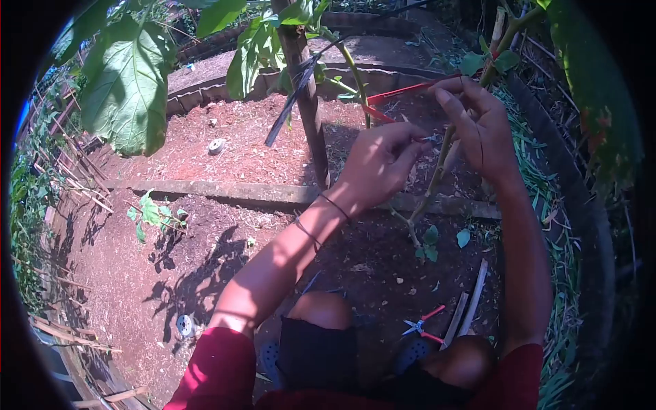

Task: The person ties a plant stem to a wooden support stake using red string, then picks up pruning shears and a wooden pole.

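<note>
My left hand is closed in a pinch beside the plant stem, with a small pale bit at its fingertips that I cannot make out. My right hand is at the upper stem, thumb and forefinger pinched near the end of a red tie. The red strip runs leftward from there to a thinner green stem. Left of both hands stands a brown wooden stake with a black strip knotted round it.
Red-handled pruning shears lie on the soil by my knees, next to wooden strips. A large leaf hangs at upper left. A small plant grows at left. Spools rest on the soil. A plank crosses behind.
</note>
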Tool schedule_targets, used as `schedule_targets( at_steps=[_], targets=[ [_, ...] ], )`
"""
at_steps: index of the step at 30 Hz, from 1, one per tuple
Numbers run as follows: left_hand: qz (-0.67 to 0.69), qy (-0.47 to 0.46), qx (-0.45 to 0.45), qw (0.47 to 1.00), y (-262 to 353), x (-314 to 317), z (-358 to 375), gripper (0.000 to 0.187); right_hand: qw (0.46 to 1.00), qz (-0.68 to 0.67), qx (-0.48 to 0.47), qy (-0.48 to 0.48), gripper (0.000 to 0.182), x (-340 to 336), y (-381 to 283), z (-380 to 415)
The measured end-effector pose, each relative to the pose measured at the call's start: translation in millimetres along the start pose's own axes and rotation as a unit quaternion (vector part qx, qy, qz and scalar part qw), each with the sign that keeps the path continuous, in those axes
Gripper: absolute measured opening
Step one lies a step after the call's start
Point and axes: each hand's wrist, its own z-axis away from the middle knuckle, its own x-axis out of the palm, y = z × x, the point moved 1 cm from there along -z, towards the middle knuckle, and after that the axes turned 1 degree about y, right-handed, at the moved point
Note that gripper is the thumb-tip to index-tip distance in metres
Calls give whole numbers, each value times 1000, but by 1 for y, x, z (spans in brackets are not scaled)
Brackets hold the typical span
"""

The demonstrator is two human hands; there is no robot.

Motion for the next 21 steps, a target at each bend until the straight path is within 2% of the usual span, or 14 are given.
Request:
schedule_targets(
  at_steps=[2, 3, 6, 9, 11, 12, 14, 15, 17, 21],
  targets=[
    [-31, -25, 1, 999, 1, 7, -13, 17, 994, -88, 64, 25, 25, -21, 4, 12],
    [-24, -28, 22, 999, 0, 13, -18, 18, 987, -142, 60, 51, 24, -28, 6, 19],
    [-37, -52, 54, 996, 12, 22, -33, 20, 982, -140, 96, 81, 25, -48, 24, 35],
    [-157, -73, 72, 982, 10, 29, -55, 25, 982, -112, 122, 90, 26, -50, 43, 47],
    [-167, -79, 91, 979, 11, 30, -69, 26, 982, -77, 152, 85, 24, -49, 53, 49],
    [-176, -76, 110, 975, 14, 31, -74, 26, 981, -77, 156, 89, 24, -48, 57, 50],
    [-162, -83, 118, 976, 17, 35, -81, 29, 990, -25, 102, 92, 24, -44, 59, 49],
    [-172, -91, 109, 975, 19, 37, -83, 30, 978, -123, 140, 90, 28, -40, 60, 50],
    [-157, -90, 112, 977, 22, 37, -87, 34, 979, -118, 135, 93, 30, -37, 50, 52],
    [-150, -107, 129, 974, 31, 37, -89, 31, 972, -131, 154, 118, 31, -40, 37, 50]
  ],
)
